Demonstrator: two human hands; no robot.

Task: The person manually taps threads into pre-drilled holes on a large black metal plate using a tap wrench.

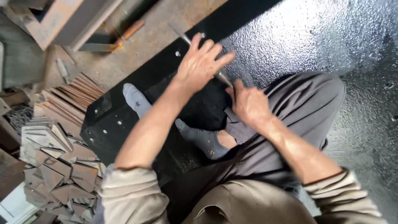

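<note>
Left hand point(203, 62) lies over a thin metal rod point(184, 38), fingers spread and loosely curled around it, near the far edge of the black metal sheet point(137, 79). Right hand point(248, 103) is closed, gripping the rod's lower end beside the knee. Triangular metal plates point(58, 170) are heaped off the sheet's left edge.
</note>
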